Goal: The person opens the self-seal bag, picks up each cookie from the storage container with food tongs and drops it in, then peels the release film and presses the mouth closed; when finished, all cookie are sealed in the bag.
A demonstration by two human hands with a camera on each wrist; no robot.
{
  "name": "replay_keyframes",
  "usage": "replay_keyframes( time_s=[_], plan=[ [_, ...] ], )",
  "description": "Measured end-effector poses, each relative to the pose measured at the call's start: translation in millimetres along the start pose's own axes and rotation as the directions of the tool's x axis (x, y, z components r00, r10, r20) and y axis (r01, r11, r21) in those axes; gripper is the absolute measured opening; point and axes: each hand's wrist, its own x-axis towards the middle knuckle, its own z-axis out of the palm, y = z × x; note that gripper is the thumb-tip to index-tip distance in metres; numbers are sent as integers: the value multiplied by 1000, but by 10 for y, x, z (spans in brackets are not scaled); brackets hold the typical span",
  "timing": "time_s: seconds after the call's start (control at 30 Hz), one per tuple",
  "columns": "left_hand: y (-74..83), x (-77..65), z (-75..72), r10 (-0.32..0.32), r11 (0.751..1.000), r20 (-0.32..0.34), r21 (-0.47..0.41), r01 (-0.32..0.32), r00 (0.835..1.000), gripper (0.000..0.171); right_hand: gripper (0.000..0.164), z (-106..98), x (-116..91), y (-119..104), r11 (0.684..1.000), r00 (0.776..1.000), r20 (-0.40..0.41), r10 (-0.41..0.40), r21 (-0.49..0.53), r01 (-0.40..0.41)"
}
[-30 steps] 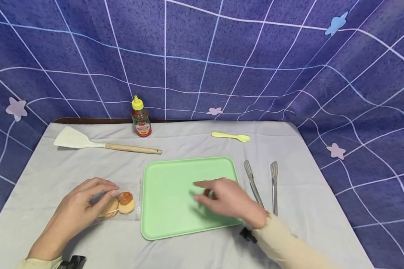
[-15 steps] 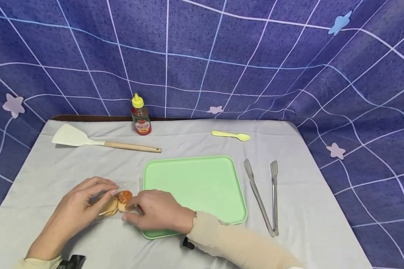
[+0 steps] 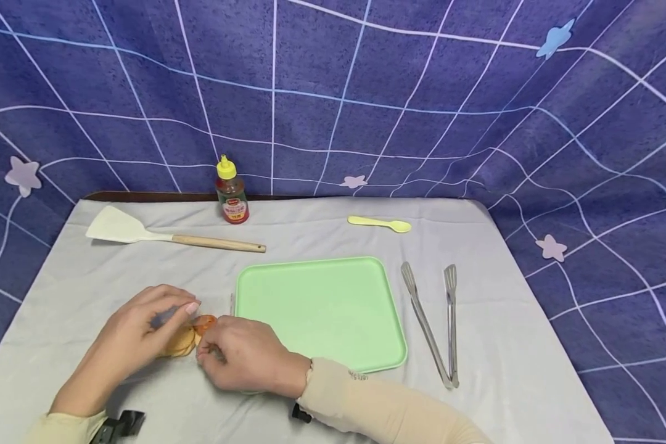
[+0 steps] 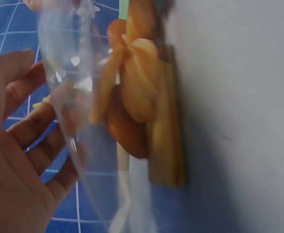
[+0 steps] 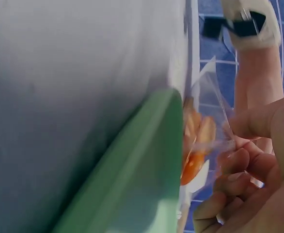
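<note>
A clear plastic bag holds tan, bun-like pieces and a glossy orange-brown piece; their exact kind cannot be told. My left hand is at the bag's upper left, thumb and index finger close together at the film. In the left wrist view, several fingers show at and behind the lifted film. My right hand pinches the bag's right-hand edge, its curled fingers seen in the right wrist view. In the head view, it hides part of the contents and the near left corner of the green tray.
Metal tongs lie spread to the tray's right. Behind the tray is a yellow spoon. A white spatula with a wooden handle lies at the back left, near a yellow-capped sauce bottle. A patterned blue curtain hangs behind the table.
My right hand has moved left from over the tray to the bag and now pinches its edge. The left hand has stayed almost in place.
</note>
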Motion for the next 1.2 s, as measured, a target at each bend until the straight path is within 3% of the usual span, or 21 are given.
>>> replay_keyframes(
  time_s=[0.07,0.17,0.23,0.37,0.63,0.7,0.8,0.97,1.07,1.2],
  plan=[
    [-17,78,15,-35,999,32,-3,35,999,8,10,5,-7,-38,998,999,-17,-41,-42,41],
    [-66,207,49,-54,999,142,-1,55,988,12,11,22,-19,-105,988,995,-35,-96,-128,91],
    [-104,289,83,-57,998,239,-8,60,969,18,11,40,-30,-143,978,992,-44,-122,-179,112],
    [-168,404,156,-77,997,396,7,81,915,21,10,76,-43,-197,961,990,-47,-135,-251,119],
    [-118,497,200,-75,995,500,-26,101,863,10,13,52,-43,-202,953,986,-60,-153,-273,131],
    [-124,499,194,-91,993,501,-20,117,861,9,13,36,-43,-187,955,986,-74,-153,-268,128],
    [-150,492,187,-107,992,481,-11,128,870,9,13,10,-46,-163,958,986,-80,-146,-258,121],
    [-212,480,192,-77,994,456,-33,103,886,13,15,-24,-64,-149,961,988,-52,-143,-244,126],
    [-241,473,188,-72,991,430,-72,113,900,15,21,-61,-69,-112,981,994,-42,-98,-171,89],
    [-261,460,169,-88,976,414,-145,161,906,16,27,-154,-32,43,999,994,-95,45,14,-44]
  ],
)
